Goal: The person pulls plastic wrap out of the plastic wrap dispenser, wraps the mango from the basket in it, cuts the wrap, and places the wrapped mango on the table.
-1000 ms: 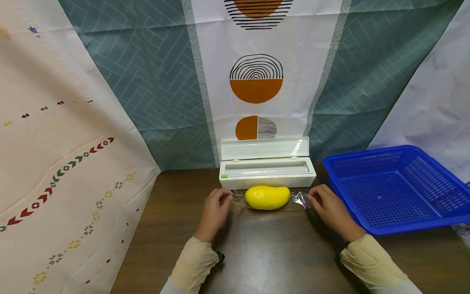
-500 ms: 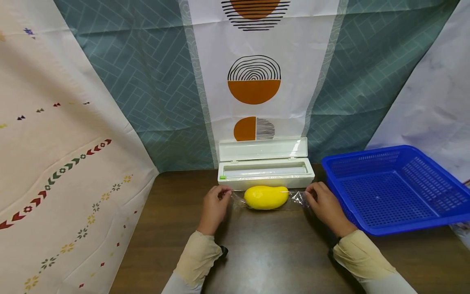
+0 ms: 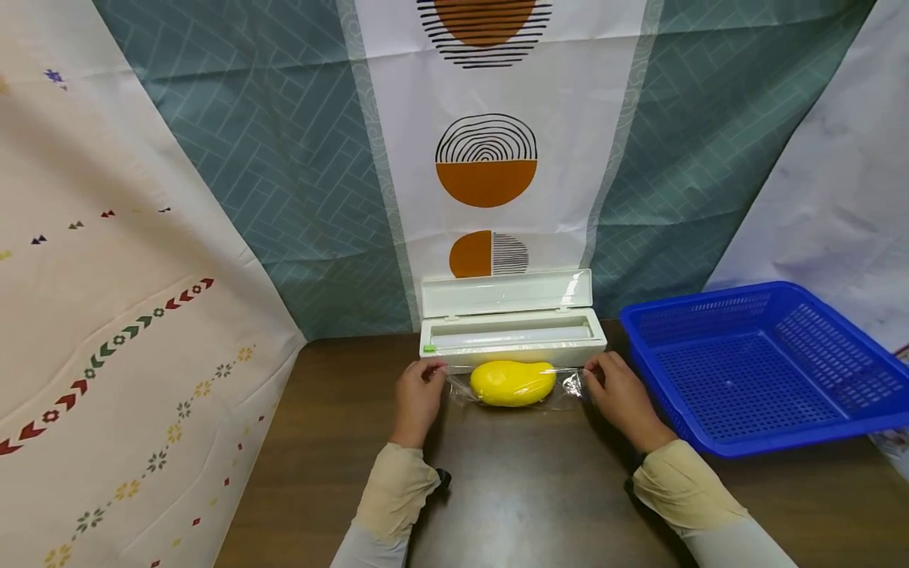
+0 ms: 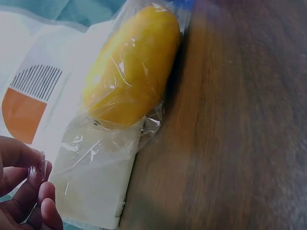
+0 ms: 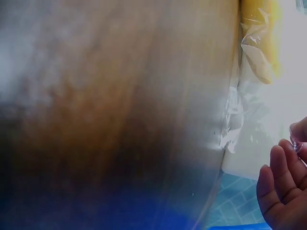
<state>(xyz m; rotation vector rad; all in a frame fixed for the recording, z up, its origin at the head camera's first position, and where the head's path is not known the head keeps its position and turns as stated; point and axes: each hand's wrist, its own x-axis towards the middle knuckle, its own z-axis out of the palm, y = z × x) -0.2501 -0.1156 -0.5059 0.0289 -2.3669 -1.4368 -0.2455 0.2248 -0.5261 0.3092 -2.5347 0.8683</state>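
Note:
A yellow mango (image 3: pixel 513 384) lies on its side on the table, under or inside clear plastic wrap (image 3: pixel 571 384). My left hand (image 3: pixel 417 401) pinches the wrap's left end between thumb and fingertips. At the right end, my right hand (image 3: pixel 625 401) pinches the wrap too. Film stretches between both hands across the fruit. The left wrist view shows wrinkled wrap (image 4: pixel 91 153) clinging around the mango (image 4: pixel 132 72). In the right wrist view a bit of film sits at the fingertips of my right hand (image 5: pixel 285 182). The fruit's underside is hidden.
Right behind the mango stands a white wrap dispenser (image 3: pixel 511 356) with its lid (image 3: pixel 506 293) raised and a roll (image 3: pixel 507 338) inside. A blue plastic basket (image 3: pixel 774 371) stands right of my right hand. Patterned cloth (image 3: pixel 490 95) hangs behind the brown table (image 3: pixel 525 481).
My right hand has moved slightly left, toward the mango, with its end of the wrap. Both hands keep their pinch. The head view has shifted a little.

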